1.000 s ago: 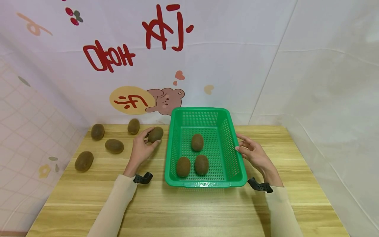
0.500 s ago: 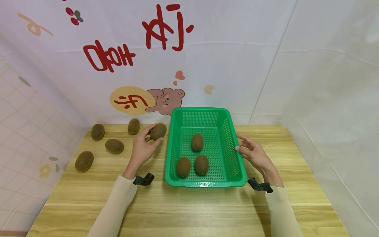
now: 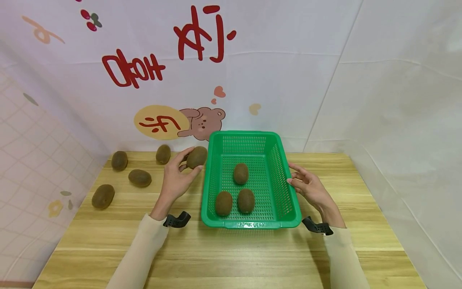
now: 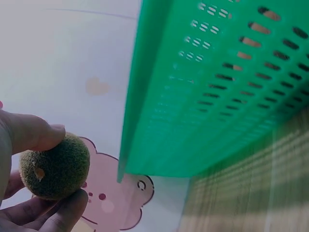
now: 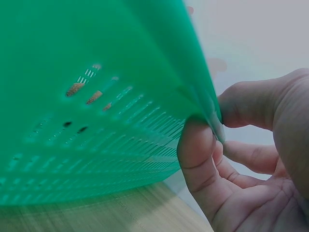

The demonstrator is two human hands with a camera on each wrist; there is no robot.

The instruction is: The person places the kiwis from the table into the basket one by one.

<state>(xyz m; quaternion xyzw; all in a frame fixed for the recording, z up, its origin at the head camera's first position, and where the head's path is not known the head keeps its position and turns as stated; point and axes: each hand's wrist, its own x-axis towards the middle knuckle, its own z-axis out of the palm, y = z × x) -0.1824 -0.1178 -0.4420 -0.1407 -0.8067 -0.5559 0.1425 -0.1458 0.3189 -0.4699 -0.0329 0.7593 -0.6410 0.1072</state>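
My left hand (image 3: 177,176) holds a brown kiwi (image 3: 197,157) between thumb and fingers, lifted just left of the green basket's left rim (image 3: 206,176). In the left wrist view the same kiwi (image 4: 54,167) sits pinched in my fingertips beside the basket wall (image 4: 212,87). My right hand (image 3: 306,185) pinches the basket's right rim (image 3: 293,188), thumb on top, fingers under the lip (image 5: 205,121). Three kiwis (image 3: 240,173) (image 3: 223,203) (image 3: 246,200) lie inside the basket.
Several loose kiwis lie on the wooden table at the left: (image 3: 163,153), (image 3: 119,160), (image 3: 139,178), (image 3: 102,196). A printed backdrop (image 3: 202,72) stands right behind the basket. Bare wood (image 3: 231,257) stretches in front of the basket.
My left hand has lifted the kiwi up and rightward, closer to the basket's left rim. The right hand and the basket have stayed put.
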